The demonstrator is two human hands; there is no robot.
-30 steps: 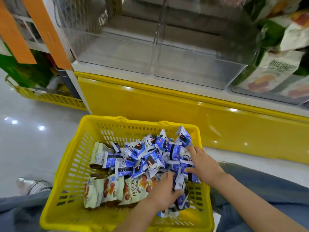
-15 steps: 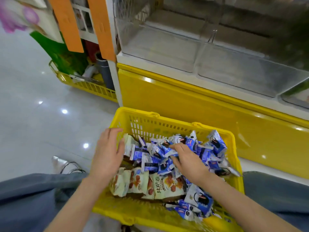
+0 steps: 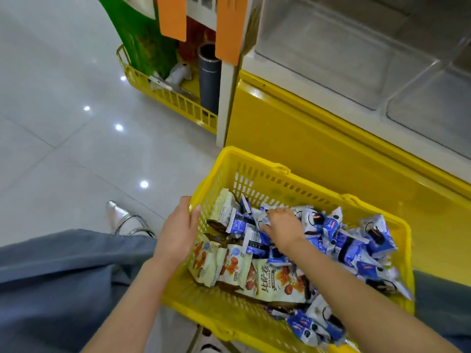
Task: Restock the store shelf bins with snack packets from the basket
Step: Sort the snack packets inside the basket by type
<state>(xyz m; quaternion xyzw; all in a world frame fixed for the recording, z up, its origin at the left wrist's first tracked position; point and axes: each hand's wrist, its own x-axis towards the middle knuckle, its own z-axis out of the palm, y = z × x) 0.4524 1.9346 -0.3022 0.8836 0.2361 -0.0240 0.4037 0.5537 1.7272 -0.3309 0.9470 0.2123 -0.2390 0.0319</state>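
A yellow plastic basket [image 3: 257, 171] sits on the floor in front of me, holding several blue-and-white snack packets [image 3: 356, 248] and cream packets with red fruit print [image 3: 234, 268]. My left hand [image 3: 178, 233] grips the basket's left rim, thumb inside the wall. My right hand [image 3: 283, 226] lies palm down on the blue packets near the basket's middle, fingers spread over them; whether it grips one cannot be told. Clear plastic shelf bins [image 3: 339, 54] stand empty above the yellow shelf base [image 3: 318, 138] at the upper right.
A second yellow basket [image 3: 163, 93] with a grey tube and green packaging stands at the shelf's left end. Orange tags [image 3: 229, 29] hang from the shelf post. Grey tiled floor lies to the left. My grey trouser legs and a silver shoe [image 3: 119, 215] are beside the basket.
My left hand moved from inside the basket out to its left rim and took hold of it. My right hand shifted left over the blue packets. The view swung left.
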